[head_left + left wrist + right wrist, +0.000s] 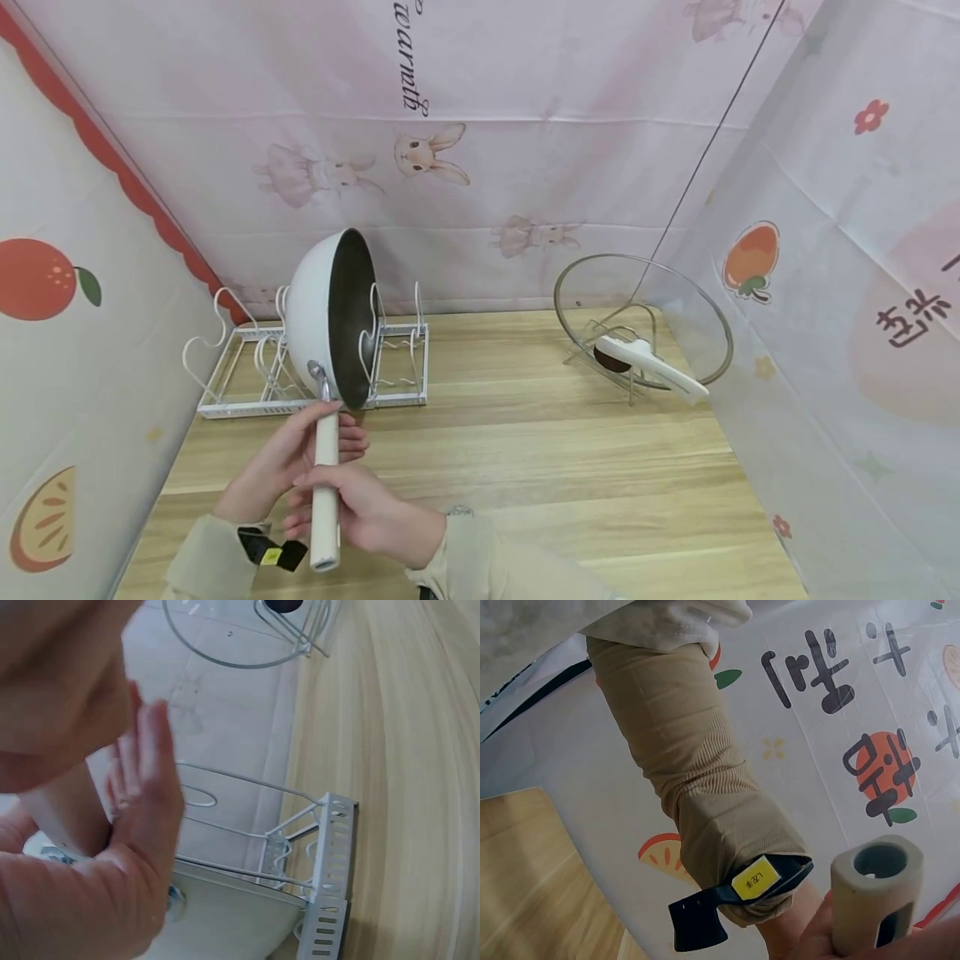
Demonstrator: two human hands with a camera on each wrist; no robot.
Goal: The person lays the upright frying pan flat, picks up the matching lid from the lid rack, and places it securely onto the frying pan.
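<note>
A white wok [306, 304] with a dark inside stands on edge in a white wire rack [247, 408], its opening turned to the right. The long pale handle [325, 525] points toward me. Near the pan end, my left hand [288, 454] holds the handle, thumb across the front and loosely extended fingers behind. Lower down, my right hand [367, 508] grips it, thumb over the front and fingers round the far side. The handle's hollow end [877, 900] shows in the right wrist view. In the left wrist view, the left fingers [154, 772] rise beside the handle.
At the back right, a glass lid [726, 312] with a white handle [652, 362] leans on a wire stand [632, 387]. Printed cloth walls [480, 83] enclose the wooden table [525, 467]. Rack dividers [417, 321] rise on both sides of the wok.
</note>
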